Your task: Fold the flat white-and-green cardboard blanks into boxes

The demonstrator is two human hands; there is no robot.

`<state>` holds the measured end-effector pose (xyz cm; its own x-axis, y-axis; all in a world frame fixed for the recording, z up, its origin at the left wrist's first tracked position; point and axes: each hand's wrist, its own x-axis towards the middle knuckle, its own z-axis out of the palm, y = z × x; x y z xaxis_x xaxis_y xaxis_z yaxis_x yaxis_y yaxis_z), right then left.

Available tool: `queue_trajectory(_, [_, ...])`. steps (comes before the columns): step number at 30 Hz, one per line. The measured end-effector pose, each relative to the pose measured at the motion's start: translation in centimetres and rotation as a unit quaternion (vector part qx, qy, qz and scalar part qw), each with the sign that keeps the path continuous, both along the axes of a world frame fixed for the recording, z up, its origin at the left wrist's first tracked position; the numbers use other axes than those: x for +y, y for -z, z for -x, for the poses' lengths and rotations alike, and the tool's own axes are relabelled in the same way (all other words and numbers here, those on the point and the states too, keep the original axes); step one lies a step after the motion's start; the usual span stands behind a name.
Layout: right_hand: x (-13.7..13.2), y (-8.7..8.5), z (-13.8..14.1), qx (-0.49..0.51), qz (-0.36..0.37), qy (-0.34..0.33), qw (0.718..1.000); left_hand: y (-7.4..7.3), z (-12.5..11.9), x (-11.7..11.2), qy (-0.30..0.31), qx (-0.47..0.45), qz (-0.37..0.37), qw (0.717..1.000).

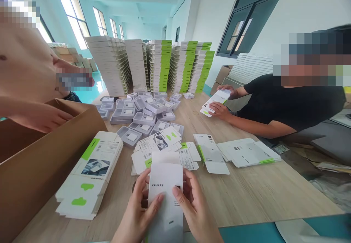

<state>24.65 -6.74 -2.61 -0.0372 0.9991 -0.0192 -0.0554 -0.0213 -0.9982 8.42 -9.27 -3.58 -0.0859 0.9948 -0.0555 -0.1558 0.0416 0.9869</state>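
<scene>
Close in front of me is a white carton point(165, 213) printed CEUKAZ, its upper flap standing up at the far end. My left hand point(144, 202) wraps its left side, thumb on the printed face. On the opposite side my right hand point(193, 206) grips it too, its thumb near a small dark printed block. Just beyond my hands lie loose flat cartons point(159, 142) with green marks, overlapping one another. A thick stack of flat cartons point(95, 166) stands left of my left hand. More flat cartons point(210, 153) rest to the right.
Grey plastic trays point(145, 118) with small white items pile mid-table. Tall stacks of white-and-green boxes point(161, 65) rise at the back. A large brown cardboard box point(55, 151) stands left, a person's hand point(45, 117) over it. At right, a co-worker's hands point(219, 109) hold a carton.
</scene>
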Motion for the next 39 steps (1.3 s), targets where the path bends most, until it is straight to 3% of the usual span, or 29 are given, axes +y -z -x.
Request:
queue_trajectory(3, [0.0, -0.5, -0.8, -0.001, 0.018, -0.011, 1.0, -0.2, 0.3, -0.5, 0.035, -0.013, 0.005, 0.999])
queue_trajectory(6, [-0.7, 0.0, -0.7, 0.04, 0.018, 0.003, 0.999, 0.0, 0.1, -1.0, 0.01, -0.042, 0.012, 0.999])
queue_trajectory(13, [-4.1, 3.3, 1.9, 0.107, -0.052, 0.211, 0.97, 0.8, -1.5, -2.0, -0.104, -0.096, 0.078, 0.987])
queue_trajectory(17, [-4.8, 4.0, 2.0, 0.1, -0.04, 0.243, 0.964, 0.7, -1.6, -1.7, -0.131, -0.063, 0.019, 0.989])
queue_trajectory(20, [-3.5, 3.0, 0.1, 0.066, -0.015, 0.187, 0.98, 0.1, -1.2, -1.3, -0.096, -0.036, -0.003, 0.995])
queue_trajectory(25, [1.8, -1.2, -4.3, 0.055, 0.09, 0.054, 0.993, -0.8, 0.2, -0.9, 0.079, -0.013, 0.055, 0.995])
queue_trajectory(29, [5.4, -3.7, -5.8, 0.04, 0.14, -0.17, 0.975, 0.5, 1.5, -0.6, 0.154, 0.068, -0.046, 0.985])
queue_trajectory(31, [6.3, -4.2, -5.6, 0.015, 0.132, -0.256, 0.957, 1.4, 1.8, -0.6, 0.169, 0.086, -0.083, 0.978])
queue_trajectory(35, [6.4, -4.3, -4.8, -0.015, 0.092, -0.334, 0.938, 2.2, 2.1, -0.7, 0.168, 0.101, -0.136, 0.971])
queue_trajectory(39, [6.0, -4.5, -4.9, -0.071, -0.079, -0.438, 0.893, 1.9, 2.2, -1.3, 0.15, 0.115, -0.183, 0.965])
